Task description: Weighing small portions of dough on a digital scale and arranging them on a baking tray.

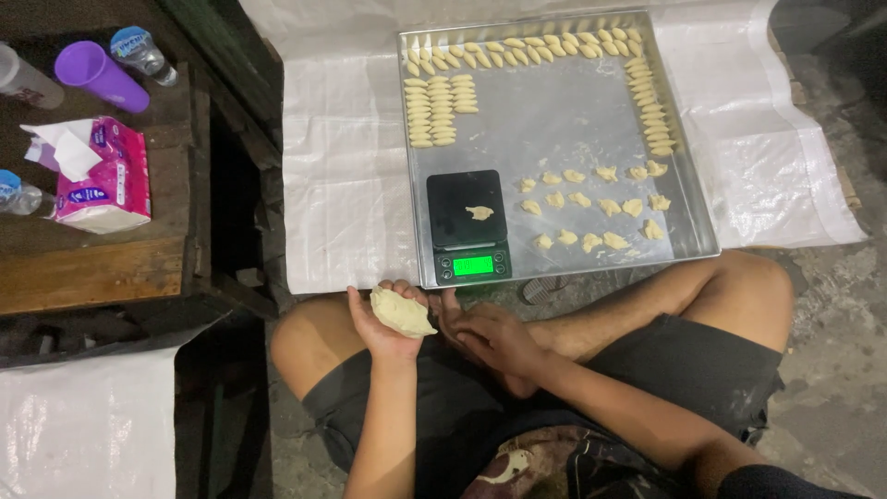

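Left hand [388,323] fingers cupping dough lump [401,312], right hand [490,334] fingertips hidden — grip unclear

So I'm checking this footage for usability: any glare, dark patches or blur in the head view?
Head view: soft glare on the metal tray; the scale's display glows bright green; dark shadow hides the lower left beside the wooden table; the left hand holding the dough lump is sharp, as is the right hand.
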